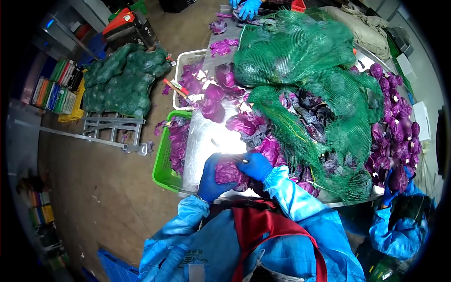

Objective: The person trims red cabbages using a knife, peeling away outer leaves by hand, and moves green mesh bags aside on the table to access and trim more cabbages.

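At the near edge of the metal table, my left hand (210, 182) is wrapped round the left side of a red cabbage (228, 173). My right hand (257, 167) is closed at the cabbage's upper right, gripping a thin dark tool (242, 160) that looks like a knife; most of it is hidden by the fingers. Loose purple cabbage leaves (245, 123) lie just beyond both hands. To the right, a green mesh sack (300, 61) spreads over the table, with dark cabbages showing through its net and opening.
Left of the table stand a green basket (161, 164) and a white basket (177, 75), both holding leaves. Trimmed cabbages (397, 117) are piled at the right. Co-workers' gloved hands show at the top (249, 8) and right. A full green sack (124, 80) rests by a metal ladder-like frame (112, 128).
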Action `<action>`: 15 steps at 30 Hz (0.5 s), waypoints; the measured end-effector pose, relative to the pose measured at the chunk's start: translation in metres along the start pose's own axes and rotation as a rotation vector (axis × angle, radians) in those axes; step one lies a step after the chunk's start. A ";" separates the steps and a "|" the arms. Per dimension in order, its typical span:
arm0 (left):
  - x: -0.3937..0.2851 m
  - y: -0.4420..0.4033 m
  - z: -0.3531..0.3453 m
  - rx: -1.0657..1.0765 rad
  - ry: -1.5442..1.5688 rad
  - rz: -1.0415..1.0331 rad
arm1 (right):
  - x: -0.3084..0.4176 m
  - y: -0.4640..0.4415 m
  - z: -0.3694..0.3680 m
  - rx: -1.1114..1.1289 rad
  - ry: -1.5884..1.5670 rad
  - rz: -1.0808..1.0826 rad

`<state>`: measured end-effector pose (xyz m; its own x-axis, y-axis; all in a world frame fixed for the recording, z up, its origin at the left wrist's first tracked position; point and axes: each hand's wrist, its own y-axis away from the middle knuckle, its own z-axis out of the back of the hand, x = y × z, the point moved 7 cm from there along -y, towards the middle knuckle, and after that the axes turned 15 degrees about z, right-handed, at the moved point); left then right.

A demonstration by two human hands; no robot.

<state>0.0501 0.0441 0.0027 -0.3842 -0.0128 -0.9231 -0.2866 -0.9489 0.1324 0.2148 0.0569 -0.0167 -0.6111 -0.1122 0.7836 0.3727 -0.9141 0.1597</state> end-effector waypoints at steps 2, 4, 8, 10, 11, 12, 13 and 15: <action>0.001 0.002 0.000 0.013 -0.063 -0.012 | -0.004 -0.001 -0.001 0.016 -0.069 0.035; -0.002 0.000 0.000 0.043 -0.130 -0.037 | -0.001 -0.001 0.005 -0.035 -0.193 0.164; -0.015 -0.003 0.000 0.067 -0.191 -0.124 | -0.008 -0.002 -0.002 0.014 -0.106 0.052; -0.012 -0.006 -0.001 0.073 -0.153 -0.086 | -0.008 -0.004 -0.002 -0.032 -0.054 0.034; -0.010 -0.007 -0.001 0.077 -0.134 -0.067 | -0.008 -0.005 -0.001 -0.055 -0.028 0.024; -0.010 -0.008 0.000 0.066 -0.139 -0.076 | -0.020 -0.006 -0.003 -0.091 -0.026 -0.030; -0.008 -0.010 0.001 0.055 -0.143 -0.085 | -0.040 -0.009 -0.009 -0.127 -0.024 -0.085; 0.000 -0.009 0.005 0.079 -0.107 -0.048 | -0.064 -0.007 -0.008 -0.231 -0.027 -0.140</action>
<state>0.0481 0.0546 0.0028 -0.4583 0.0699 -0.8861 -0.3740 -0.9195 0.1209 0.2453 0.0677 -0.0726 -0.6257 0.0293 0.7795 0.1149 -0.9849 0.1292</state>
